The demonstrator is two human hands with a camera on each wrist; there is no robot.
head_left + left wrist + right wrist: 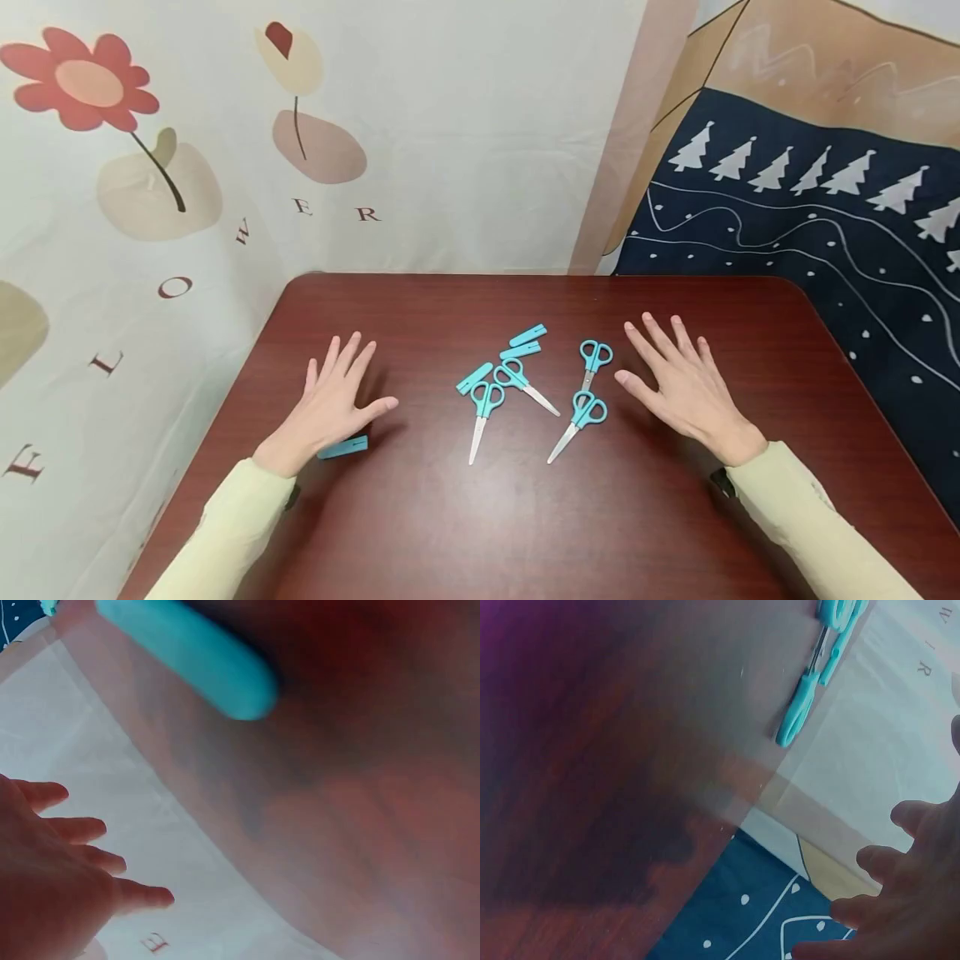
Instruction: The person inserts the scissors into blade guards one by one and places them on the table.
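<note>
Palm down with fingers spread, my left hand (327,408) holds nothing at the left of the table. Partly under its wrist in the head view is a teal blade cover (345,447), which appears large and blurred as a teal cover (202,660) in the left wrist view. My right hand (688,392) is also spread and bare, just right of the scissors. Several teal-handled scissors lie mid-table: one pair (487,400) points toward me, another (516,377) slants right, and a nearer pair (587,410) overlaps the blades of a farther pair (596,356).
Three more teal blade covers lie behind the left scissors: a far one (528,335), one just below it (520,350) and a slanted one (475,378). The dark red table (480,533) backs onto a flower-printed sheet (465,150) and a navy tree-patterned cloth (787,217).
</note>
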